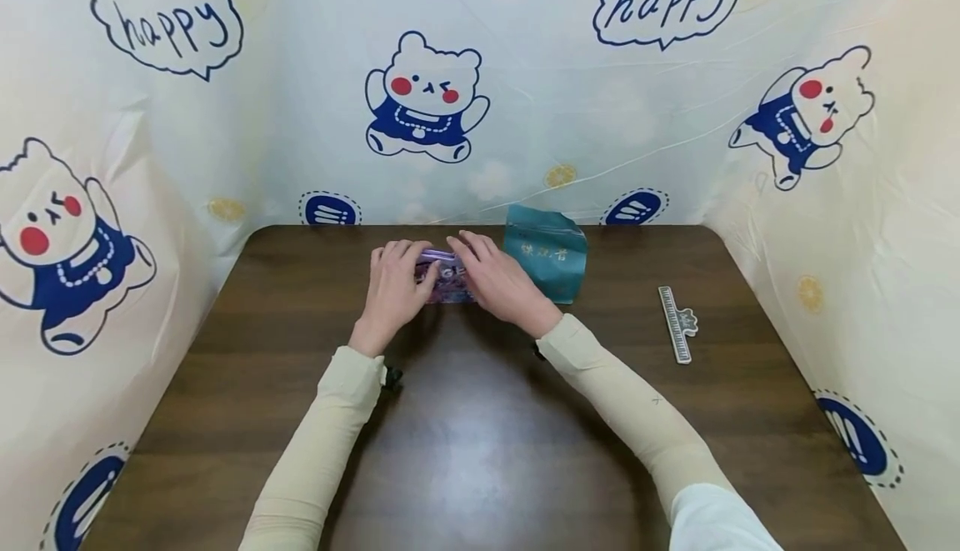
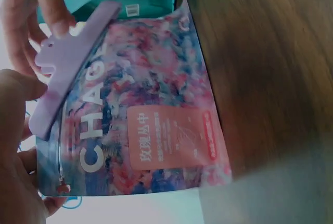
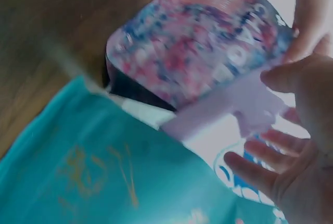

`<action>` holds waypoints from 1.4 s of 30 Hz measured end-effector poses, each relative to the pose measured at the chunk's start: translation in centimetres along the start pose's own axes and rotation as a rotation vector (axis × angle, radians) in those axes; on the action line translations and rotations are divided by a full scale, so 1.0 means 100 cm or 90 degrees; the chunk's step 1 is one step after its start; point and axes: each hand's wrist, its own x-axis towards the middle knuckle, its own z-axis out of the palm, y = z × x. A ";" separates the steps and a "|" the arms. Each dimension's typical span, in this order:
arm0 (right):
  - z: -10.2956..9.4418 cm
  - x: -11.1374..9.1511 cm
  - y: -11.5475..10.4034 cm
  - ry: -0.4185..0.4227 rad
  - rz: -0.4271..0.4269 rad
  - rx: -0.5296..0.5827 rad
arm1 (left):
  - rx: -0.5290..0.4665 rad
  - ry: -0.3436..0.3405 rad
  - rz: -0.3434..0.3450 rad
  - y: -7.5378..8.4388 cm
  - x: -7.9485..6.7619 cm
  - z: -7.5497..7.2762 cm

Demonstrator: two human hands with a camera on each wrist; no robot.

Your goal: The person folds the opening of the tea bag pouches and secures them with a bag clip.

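Observation:
A floral pink-and-blue pouch (image 2: 156,67) lettered CHAGE is held up at the far side of the table. Along its top edge lies a long purple clip (image 2: 60,78) with a shaped handle. My left hand (image 1: 395,280) grips the pouch's top corner, its thumb by the lower end of the clip and fingers behind. My right hand (image 1: 498,276) pinches the clip's handle, thumb in front. Some of its fingers (image 3: 255,169) are spread apart behind the clip in the right wrist view.
A teal pouch (image 1: 551,263) with gold characters stands right beside my right hand, near the back edge of the table. Farther right, a white ruler-like clip (image 1: 677,326) lies on the brown tabletop (image 1: 465,451). A printed curtain (image 1: 525,117) hangs behind and along the sides.

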 end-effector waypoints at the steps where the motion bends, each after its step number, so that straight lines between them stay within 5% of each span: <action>1: -0.004 -0.003 0.001 0.002 -0.011 -0.001 | 0.002 0.010 0.003 0.002 0.001 -0.001; 10: -0.049 -0.037 0.011 0.106 -0.093 0.006 | -0.031 0.067 0.069 0.033 0.018 -0.002; 19: -0.076 -0.053 0.051 0.236 -0.008 -0.042 | -0.078 0.050 0.135 0.079 0.054 0.010; 30: -0.058 -0.054 0.084 0.186 0.076 0.015 | -0.059 0.017 0.176 0.106 0.083 0.028; 42: -0.054 -0.063 0.094 0.151 0.092 0.033 | -0.123 -0.010 0.173 0.113 0.087 0.045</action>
